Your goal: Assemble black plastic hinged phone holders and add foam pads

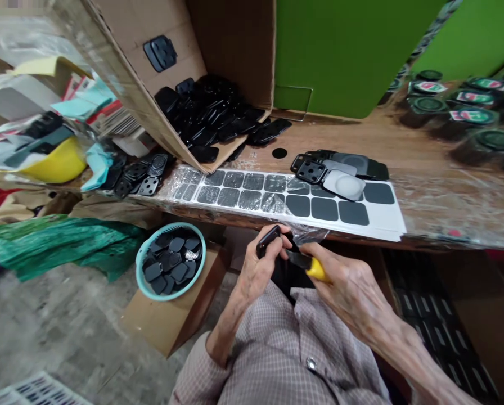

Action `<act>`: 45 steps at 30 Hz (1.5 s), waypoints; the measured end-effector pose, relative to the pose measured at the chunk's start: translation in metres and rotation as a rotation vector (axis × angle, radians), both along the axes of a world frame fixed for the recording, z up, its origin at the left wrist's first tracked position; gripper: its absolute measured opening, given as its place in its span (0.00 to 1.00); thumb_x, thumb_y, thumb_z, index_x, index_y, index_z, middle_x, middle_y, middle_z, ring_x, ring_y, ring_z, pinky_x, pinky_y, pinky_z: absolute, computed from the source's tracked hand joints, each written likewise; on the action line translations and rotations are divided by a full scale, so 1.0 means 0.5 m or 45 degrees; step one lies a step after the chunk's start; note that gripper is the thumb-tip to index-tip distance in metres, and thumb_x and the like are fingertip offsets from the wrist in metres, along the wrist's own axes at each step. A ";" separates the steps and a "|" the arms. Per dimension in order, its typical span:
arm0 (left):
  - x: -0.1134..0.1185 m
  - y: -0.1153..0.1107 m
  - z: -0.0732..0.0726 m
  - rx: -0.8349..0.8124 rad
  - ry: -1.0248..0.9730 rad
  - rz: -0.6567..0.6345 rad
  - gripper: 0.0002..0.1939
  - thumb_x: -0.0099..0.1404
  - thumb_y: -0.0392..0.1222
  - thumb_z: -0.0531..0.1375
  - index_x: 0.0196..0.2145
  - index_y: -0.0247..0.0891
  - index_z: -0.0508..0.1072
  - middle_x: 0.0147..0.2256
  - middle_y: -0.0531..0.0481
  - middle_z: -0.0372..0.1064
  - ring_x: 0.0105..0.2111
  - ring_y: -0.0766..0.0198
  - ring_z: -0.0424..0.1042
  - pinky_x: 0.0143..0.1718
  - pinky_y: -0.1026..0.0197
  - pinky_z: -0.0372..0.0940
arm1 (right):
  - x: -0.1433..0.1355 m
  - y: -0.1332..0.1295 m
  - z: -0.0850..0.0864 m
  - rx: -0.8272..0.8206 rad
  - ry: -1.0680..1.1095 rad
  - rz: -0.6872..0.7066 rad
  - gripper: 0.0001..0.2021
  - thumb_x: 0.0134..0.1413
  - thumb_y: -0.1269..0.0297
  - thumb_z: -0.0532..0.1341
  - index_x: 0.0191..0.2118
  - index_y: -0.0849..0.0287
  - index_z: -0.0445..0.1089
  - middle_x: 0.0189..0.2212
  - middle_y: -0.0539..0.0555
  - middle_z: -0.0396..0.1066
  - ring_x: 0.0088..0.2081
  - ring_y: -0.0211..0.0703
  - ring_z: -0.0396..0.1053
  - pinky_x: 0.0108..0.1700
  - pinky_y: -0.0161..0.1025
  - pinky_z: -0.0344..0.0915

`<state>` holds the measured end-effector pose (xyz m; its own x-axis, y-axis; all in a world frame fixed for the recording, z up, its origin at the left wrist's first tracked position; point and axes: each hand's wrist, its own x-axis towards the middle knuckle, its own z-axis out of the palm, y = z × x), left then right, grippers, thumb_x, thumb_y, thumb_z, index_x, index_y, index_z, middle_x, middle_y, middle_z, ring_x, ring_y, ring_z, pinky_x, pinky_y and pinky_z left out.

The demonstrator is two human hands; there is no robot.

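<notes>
My left hand is closed around a small glossy black plastic piece with rounded corners, held just in front of the bench edge. In my right hand is a knife with a yellow handle; its flat dark blade points at the piece. Whether the blade touches the piece I cannot tell. Beyond my hands lies a white sheet of dark rounded-square stickers, partly under clear film. Black, grey and white plastic parts rest on the sheet's right part.
A tilted cardboard box holds a heap of black pieces. Below the bench, a light-blue basket of dark pieces sits on a carton. Dark lidded jars stand at right; a yellow container and loose parts are at left.
</notes>
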<state>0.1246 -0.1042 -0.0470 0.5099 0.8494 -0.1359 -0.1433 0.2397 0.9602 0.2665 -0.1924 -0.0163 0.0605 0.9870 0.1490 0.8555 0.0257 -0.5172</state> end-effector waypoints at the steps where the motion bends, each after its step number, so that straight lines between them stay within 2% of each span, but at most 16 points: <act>1: -0.001 -0.002 -0.002 0.056 0.054 -0.011 0.10 0.68 0.46 0.56 0.44 0.42 0.73 0.32 0.53 0.68 0.31 0.69 0.67 0.37 0.65 0.62 | -0.004 0.009 0.010 0.028 -0.092 0.022 0.14 0.49 0.76 0.52 0.41 0.59 0.67 0.30 0.53 0.74 0.25 0.42 0.71 0.25 0.36 0.58; 5: -0.002 -0.006 -0.008 0.277 0.222 -0.005 0.11 0.69 0.47 0.54 0.45 0.43 0.72 0.37 0.51 0.69 0.37 0.64 0.69 0.40 0.63 0.63 | -0.015 0.028 0.029 0.065 -0.259 0.098 0.14 0.50 0.77 0.51 0.42 0.61 0.67 0.28 0.53 0.72 0.25 0.42 0.70 0.26 0.36 0.56; 9: 0.002 0.000 -0.017 0.492 0.337 0.027 0.10 0.69 0.43 0.53 0.45 0.42 0.70 0.42 0.48 0.71 0.43 0.62 0.71 0.46 0.60 0.64 | -0.012 0.023 0.029 0.022 -0.315 0.134 0.15 0.52 0.77 0.51 0.45 0.62 0.66 0.32 0.55 0.73 0.29 0.43 0.71 0.29 0.38 0.55; 13: 0.000 0.002 -0.024 0.628 0.358 0.052 0.11 0.67 0.38 0.54 0.46 0.41 0.71 0.43 0.48 0.72 0.43 0.62 0.71 0.47 0.59 0.64 | -0.003 0.023 0.027 -0.004 -0.408 0.142 0.17 0.50 0.78 0.53 0.46 0.61 0.67 0.34 0.55 0.73 0.31 0.44 0.71 0.30 0.39 0.54; 16: -0.009 -0.011 -0.012 0.601 0.313 0.078 0.12 0.64 0.34 0.57 0.44 0.42 0.74 0.40 0.49 0.73 0.41 0.61 0.71 0.47 0.60 0.64 | 0.025 0.032 0.015 -0.086 -0.488 0.062 0.15 0.52 0.76 0.54 0.45 0.58 0.68 0.30 0.54 0.74 0.28 0.43 0.70 0.30 0.39 0.52; 18: -0.012 -0.021 0.004 0.456 0.259 0.091 0.11 0.62 0.35 0.59 0.42 0.42 0.77 0.37 0.48 0.72 0.38 0.61 0.71 0.45 0.61 0.63 | 0.052 0.038 -0.002 -0.176 -0.531 -0.062 0.15 0.52 0.73 0.56 0.46 0.58 0.69 0.26 0.54 0.73 0.26 0.45 0.69 0.29 0.39 0.53; 20: -0.007 -0.026 0.018 0.171 0.099 0.100 0.09 0.61 0.37 0.60 0.40 0.41 0.78 0.32 0.49 0.72 0.32 0.63 0.70 0.41 0.60 0.64 | 0.071 0.038 -0.024 -0.213 -0.369 -0.153 0.15 0.53 0.69 0.56 0.47 0.58 0.70 0.27 0.55 0.74 0.28 0.48 0.70 0.31 0.40 0.57; 21: -0.002 -0.024 0.024 -0.015 -0.040 0.111 0.08 0.61 0.39 0.60 0.38 0.41 0.77 0.30 0.49 0.72 0.29 0.64 0.69 0.39 0.60 0.65 | 0.075 0.035 -0.034 -0.212 -0.177 -0.163 0.14 0.55 0.66 0.57 0.47 0.57 0.71 0.30 0.56 0.75 0.31 0.49 0.71 0.33 0.41 0.60; 23: 0.012 -0.012 0.031 -0.412 -0.339 0.149 0.07 0.60 0.40 0.58 0.36 0.39 0.75 0.29 0.50 0.72 0.26 0.65 0.69 0.38 0.57 0.67 | 0.067 0.022 -0.051 -0.255 0.356 -0.146 0.13 0.58 0.59 0.57 0.46 0.56 0.72 0.36 0.55 0.75 0.36 0.48 0.72 0.37 0.41 0.64; 25: 0.026 0.004 0.032 -0.692 -0.550 0.212 0.08 0.60 0.39 0.56 0.35 0.38 0.74 0.28 0.51 0.71 0.27 0.65 0.70 0.40 0.56 0.69 | 0.045 0.003 -0.062 -0.402 0.929 -0.182 0.15 0.57 0.51 0.59 0.42 0.57 0.73 0.31 0.53 0.74 0.31 0.43 0.70 0.31 0.37 0.64; 27: 0.036 0.017 0.030 -0.791 -0.626 0.267 0.08 0.62 0.37 0.54 0.35 0.37 0.73 0.27 0.52 0.70 0.27 0.67 0.70 0.41 0.57 0.69 | 0.020 -0.016 -0.068 -0.497 1.403 -0.309 0.18 0.54 0.47 0.62 0.38 0.59 0.73 0.22 0.50 0.69 0.22 0.36 0.63 0.23 0.33 0.57; 29: 0.042 0.023 0.028 -0.776 -0.657 0.313 0.09 0.63 0.36 0.53 0.35 0.37 0.73 0.25 0.53 0.68 0.26 0.68 0.69 0.40 0.59 0.68 | 0.001 -0.029 -0.069 -0.434 1.692 -0.436 0.19 0.52 0.47 0.64 0.37 0.61 0.71 0.19 0.49 0.66 0.19 0.32 0.57 0.20 0.30 0.51; 34: 0.042 0.027 0.028 -0.714 -0.621 0.371 0.12 0.65 0.43 0.53 0.39 0.37 0.75 0.25 0.52 0.70 0.26 0.67 0.70 0.36 0.61 0.67 | -0.017 -0.025 -0.071 -0.318 1.769 -0.586 0.18 0.45 0.51 0.70 0.34 0.61 0.69 0.17 0.47 0.65 0.17 0.28 0.54 0.18 0.28 0.51; 37: 0.033 0.035 0.033 -0.718 -0.526 0.346 0.17 0.66 0.47 0.53 0.43 0.36 0.76 0.29 0.49 0.74 0.29 0.66 0.72 0.34 0.63 0.66 | -0.011 -0.016 -0.074 -0.202 1.747 -0.698 0.20 0.43 0.52 0.71 0.35 0.60 0.69 0.17 0.46 0.64 0.17 0.30 0.57 0.18 0.28 0.53; 41: 0.022 0.044 0.038 -0.636 -0.480 0.293 0.15 0.63 0.44 0.59 0.45 0.40 0.77 0.32 0.51 0.75 0.32 0.67 0.73 0.37 0.66 0.66 | 0.006 -0.005 -0.067 -0.058 1.642 -0.724 0.18 0.45 0.53 0.71 0.36 0.60 0.70 0.17 0.46 0.64 0.18 0.31 0.58 0.18 0.29 0.55; 45: 0.021 0.048 0.040 -0.572 -0.457 0.229 0.16 0.56 0.40 0.66 0.44 0.41 0.77 0.33 0.53 0.76 0.32 0.68 0.73 0.35 0.66 0.66 | 0.020 0.008 -0.042 0.043 1.616 -0.727 0.17 0.45 0.53 0.70 0.34 0.59 0.69 0.16 0.44 0.62 0.16 0.30 0.57 0.18 0.29 0.54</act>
